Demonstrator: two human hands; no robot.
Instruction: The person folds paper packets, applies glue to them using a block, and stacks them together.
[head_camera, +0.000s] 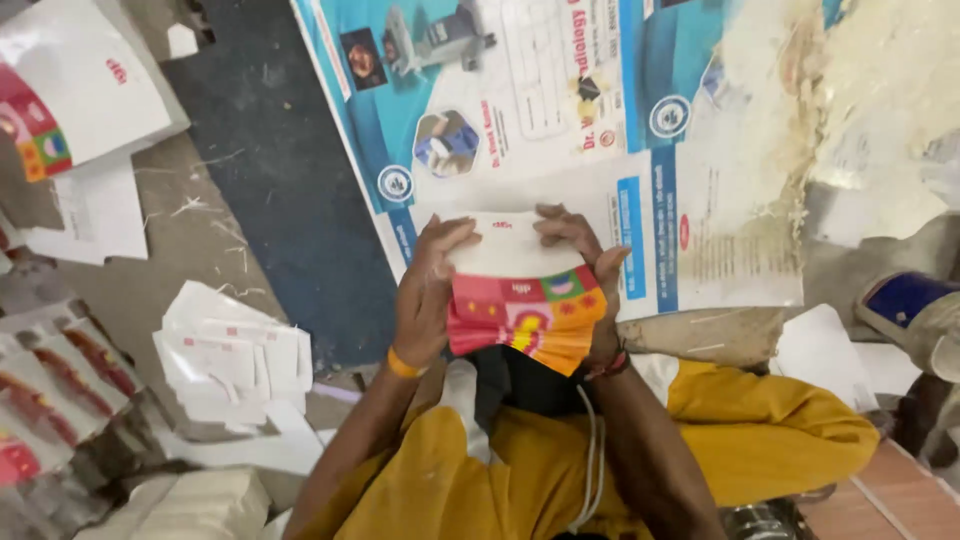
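Both my hands hold a fanned stack of flat printed cards (520, 300), white at the top and red, pink, orange and green at the bottom. My left hand (428, 290) grips the stack's left edge, with an orange band on the wrist. My right hand (590, 270) clasps the right edge with fingers curled over the top; a dark red thread circles that wrist. The stack hangs above my lap, over yellow trousers (770, 430).
A large blue and white printed poster (560, 110) lies on the floor ahead. A pile of white die-cut card pieces (230, 355) sits at my left. More printed card stacks (70, 90) lie at the far left. A blue and grey object (915, 310) rests at the right.
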